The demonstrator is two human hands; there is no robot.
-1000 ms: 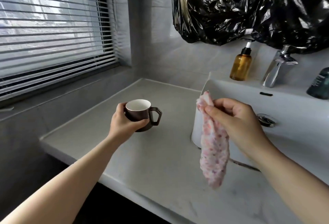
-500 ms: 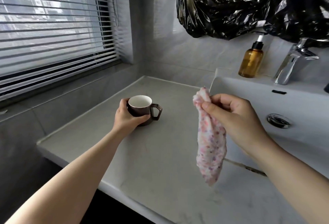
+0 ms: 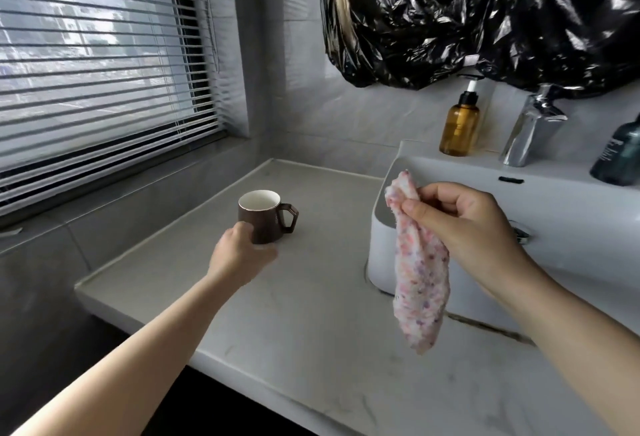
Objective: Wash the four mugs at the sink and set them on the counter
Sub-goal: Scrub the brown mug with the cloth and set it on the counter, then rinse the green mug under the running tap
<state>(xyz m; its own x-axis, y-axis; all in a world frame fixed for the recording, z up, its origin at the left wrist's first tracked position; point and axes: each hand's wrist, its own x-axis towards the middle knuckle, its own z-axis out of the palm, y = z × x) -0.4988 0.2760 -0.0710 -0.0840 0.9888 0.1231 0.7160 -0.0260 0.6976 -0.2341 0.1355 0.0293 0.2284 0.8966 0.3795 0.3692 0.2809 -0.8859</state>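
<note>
One brown mug with a white inside stands upright on the pale counter, its handle turned right toward the sink. My left hand is just in front of the mug's base, blurred. Its fingers are loose and no longer wrap the mug; a fingertip still overlaps the lower left side. My right hand is over the sink's left rim and pinches a pink speckled cloth, which hangs down limp. No other mug is in view.
At the back of the sink stand a chrome faucet, an amber pump bottle and a dark green bottle. A black plastic bag hangs on the wall above. Window blinds and a sill border the counter's left.
The mug went from held above the counter to standing on it. My left hand has let go and drawn back toward me. The cloth hand has barely moved.
</note>
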